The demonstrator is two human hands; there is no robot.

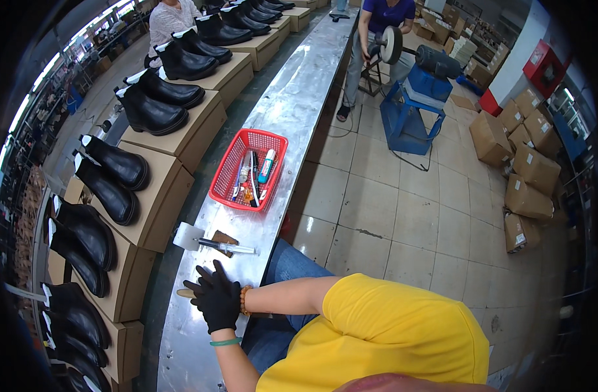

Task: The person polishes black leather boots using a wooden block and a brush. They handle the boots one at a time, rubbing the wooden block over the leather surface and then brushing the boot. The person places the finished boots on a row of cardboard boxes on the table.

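Observation:
My left hand [218, 319], in a black glove below a green bangle, rests on the metal bench with its fingers stretched out. Crossed with it is my right hand [230, 290], also black-gloved, a beaded bracelet at its wrist. The visible fingers are spread, but the overlap partly hides which belong to which hand. A tan rounded piece [185, 293] pokes out by the fingertips; the hands cover the rest of it. Just beyond them lie a pen-like tool with a clear cap [227, 245], a brown scrap [224, 239] and a white roll [188, 236].
A red plastic basket [218, 176] of pens and small tubes stands farther along the bench [287, 91]. Black ankle boots [152, 104] stand on cardboard boxes [137, 277] at left. Beyond, a person in purple [384, 16] is by a wheel machine [413, 108]; cartons [531, 166] are stacked right.

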